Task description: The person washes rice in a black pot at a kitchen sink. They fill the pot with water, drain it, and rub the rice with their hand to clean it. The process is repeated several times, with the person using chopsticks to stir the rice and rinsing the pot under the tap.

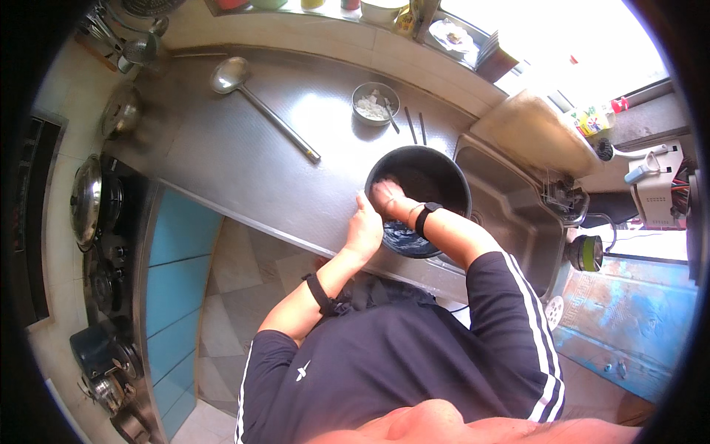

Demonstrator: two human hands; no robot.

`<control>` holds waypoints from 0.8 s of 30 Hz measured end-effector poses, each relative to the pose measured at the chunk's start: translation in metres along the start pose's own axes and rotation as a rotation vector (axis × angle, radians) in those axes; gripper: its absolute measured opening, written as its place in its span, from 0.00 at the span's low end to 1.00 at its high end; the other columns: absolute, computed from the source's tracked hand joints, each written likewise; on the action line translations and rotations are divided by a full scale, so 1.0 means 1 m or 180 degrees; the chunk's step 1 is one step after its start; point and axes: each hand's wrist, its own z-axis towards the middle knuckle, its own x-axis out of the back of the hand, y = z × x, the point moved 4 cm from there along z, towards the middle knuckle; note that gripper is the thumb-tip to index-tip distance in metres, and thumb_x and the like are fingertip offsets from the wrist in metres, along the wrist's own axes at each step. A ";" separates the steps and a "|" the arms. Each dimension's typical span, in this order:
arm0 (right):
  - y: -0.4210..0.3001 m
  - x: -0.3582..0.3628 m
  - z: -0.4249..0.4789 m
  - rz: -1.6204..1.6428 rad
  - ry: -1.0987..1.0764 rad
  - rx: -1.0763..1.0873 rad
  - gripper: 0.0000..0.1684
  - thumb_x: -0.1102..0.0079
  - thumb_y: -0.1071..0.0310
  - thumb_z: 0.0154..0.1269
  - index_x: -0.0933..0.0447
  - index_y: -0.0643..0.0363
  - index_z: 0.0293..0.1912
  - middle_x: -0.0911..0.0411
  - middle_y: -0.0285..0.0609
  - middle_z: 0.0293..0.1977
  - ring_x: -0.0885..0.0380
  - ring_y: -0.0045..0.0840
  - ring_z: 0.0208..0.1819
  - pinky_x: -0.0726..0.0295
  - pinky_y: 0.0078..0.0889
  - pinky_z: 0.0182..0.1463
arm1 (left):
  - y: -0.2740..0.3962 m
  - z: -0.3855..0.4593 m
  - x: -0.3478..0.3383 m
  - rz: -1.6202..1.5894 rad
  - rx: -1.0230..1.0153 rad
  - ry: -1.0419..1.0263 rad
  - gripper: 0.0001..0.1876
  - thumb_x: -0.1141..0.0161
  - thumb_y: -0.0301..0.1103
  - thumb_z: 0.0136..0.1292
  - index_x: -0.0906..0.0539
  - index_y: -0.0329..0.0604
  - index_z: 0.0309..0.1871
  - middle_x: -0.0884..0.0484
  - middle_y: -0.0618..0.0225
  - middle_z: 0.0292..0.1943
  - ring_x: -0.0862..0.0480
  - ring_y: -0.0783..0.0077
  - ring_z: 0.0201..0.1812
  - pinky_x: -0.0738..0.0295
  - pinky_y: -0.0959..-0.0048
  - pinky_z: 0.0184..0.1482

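Observation:
A dark round pot [463, 183], tilted, rests at the edge of the steel counter beside the sink. My left hand [365, 225] grips its left side, thumb up near the rim, the other fingers largely out of sight. Inside the pot, my right hand [389, 195] reaches against the inner left wall. Its fingertips are blurred, so whether it holds anything cannot be told. Some bright, watery shine shows on the pot's lower inner wall. Beyond the pot stands a metal bowl [363, 118] of white rice, with a utensil handle [392, 119] leaning out over its rim.
Two dark chopsticks [416, 125] lie behind the pot. A long-handled steel ladle [272, 114] lies across the counter [222, 150]. To the right are a steel sink [516, 222], a cutting board [532, 133] and a dish-soap bottle [596, 121]. A stove with lidded pans [87, 202] stands left.

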 end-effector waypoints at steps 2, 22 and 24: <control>0.012 0.000 0.002 -0.0288 0.0570 0.0022 0.16 0.52 0.64 0.58 0.20 0.59 0.42 0.23 0.50 0.46 0.26 0.36 0.52 0.30 0.39 0.56 | -0.002 -0.008 0.002 -0.0118 0.0081 -0.0125 0.30 0.56 0.31 0.61 0.55 0.21 0.59 0.24 0.33 0.26 0.21 0.36 0.31 0.25 0.50 0.35; -0.021 -0.029 -0.067 0.0066 0.0113 0.1797 0.14 0.54 0.70 0.57 0.22 0.61 0.40 0.29 0.48 0.48 0.28 0.39 0.51 0.28 0.38 0.54 | -0.006 0.060 0.012 0.0840 -0.0939 -0.0701 0.22 0.52 0.34 0.60 0.36 0.29 0.55 0.22 0.40 0.38 0.23 0.41 0.42 0.28 0.52 0.46; -0.027 -0.028 -0.072 0.0140 0.0474 0.1489 0.15 0.55 0.69 0.59 0.22 0.63 0.40 0.29 0.49 0.48 0.29 0.40 0.51 0.29 0.40 0.55 | -0.012 0.059 0.007 0.0910 -0.0903 -0.0647 0.23 0.55 0.29 0.58 0.41 0.22 0.55 0.22 0.38 0.31 0.21 0.39 0.36 0.27 0.51 0.41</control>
